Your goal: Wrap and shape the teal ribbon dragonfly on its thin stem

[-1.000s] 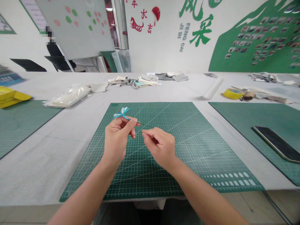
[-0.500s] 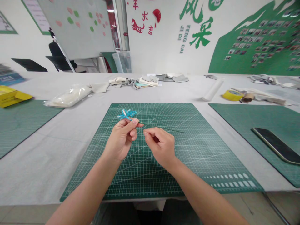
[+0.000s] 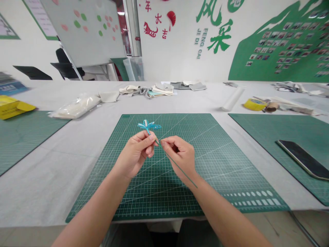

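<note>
Blue flower (image 3: 148,126) (green-stemmed), pinched in left fingers (image 3: 147,142), mat (image 3: 218,164) below

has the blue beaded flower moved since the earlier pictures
Yes. The blue beaded flower has moved rightward in view, farther from the upper-left corner of the green cutting mat.

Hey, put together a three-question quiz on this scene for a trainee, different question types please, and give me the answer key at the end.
1. Multiple choice: which is nearer to the blue flower-shaped piece on the green stem? A) left hand B) right hand C) both equally near
2. True or false: the phone lies on the right-hand cutting mat.
3. Fill in the blank: the roll of tape beyond that mat is coloured ____.

Key: 1. A. 2. True. 3. Yellow.
</note>
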### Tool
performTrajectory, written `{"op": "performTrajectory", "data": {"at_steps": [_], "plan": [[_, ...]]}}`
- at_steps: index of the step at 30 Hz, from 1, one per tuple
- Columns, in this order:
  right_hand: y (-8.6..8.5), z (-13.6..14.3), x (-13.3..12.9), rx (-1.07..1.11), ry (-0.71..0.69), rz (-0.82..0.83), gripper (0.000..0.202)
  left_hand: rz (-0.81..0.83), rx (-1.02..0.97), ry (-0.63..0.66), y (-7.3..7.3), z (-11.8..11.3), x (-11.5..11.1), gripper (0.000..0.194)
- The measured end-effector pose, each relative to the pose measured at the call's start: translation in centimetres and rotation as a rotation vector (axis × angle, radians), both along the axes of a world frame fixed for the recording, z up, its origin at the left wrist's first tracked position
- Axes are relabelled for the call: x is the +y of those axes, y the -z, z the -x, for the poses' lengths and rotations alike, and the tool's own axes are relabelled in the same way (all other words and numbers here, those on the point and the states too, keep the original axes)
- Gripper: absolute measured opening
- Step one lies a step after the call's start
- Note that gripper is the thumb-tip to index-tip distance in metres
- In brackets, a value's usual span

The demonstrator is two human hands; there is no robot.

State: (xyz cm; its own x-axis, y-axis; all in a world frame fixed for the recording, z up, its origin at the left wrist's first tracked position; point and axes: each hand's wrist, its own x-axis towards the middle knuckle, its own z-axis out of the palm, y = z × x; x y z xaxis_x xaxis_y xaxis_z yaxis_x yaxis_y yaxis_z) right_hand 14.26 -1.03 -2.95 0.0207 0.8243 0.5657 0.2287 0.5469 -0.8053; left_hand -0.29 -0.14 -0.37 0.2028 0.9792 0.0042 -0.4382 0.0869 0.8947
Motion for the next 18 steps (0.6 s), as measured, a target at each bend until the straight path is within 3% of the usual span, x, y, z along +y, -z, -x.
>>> {"op": "performTrajectory", "data": {"at_steps": [18], "plan": [[-0.7, -1.1, 0.2, -0.02, -0.041, 0.048, 0.012, -0.275, 0.451, -0.154, 0.3, 0.7, 0.1, 0.012]]}}
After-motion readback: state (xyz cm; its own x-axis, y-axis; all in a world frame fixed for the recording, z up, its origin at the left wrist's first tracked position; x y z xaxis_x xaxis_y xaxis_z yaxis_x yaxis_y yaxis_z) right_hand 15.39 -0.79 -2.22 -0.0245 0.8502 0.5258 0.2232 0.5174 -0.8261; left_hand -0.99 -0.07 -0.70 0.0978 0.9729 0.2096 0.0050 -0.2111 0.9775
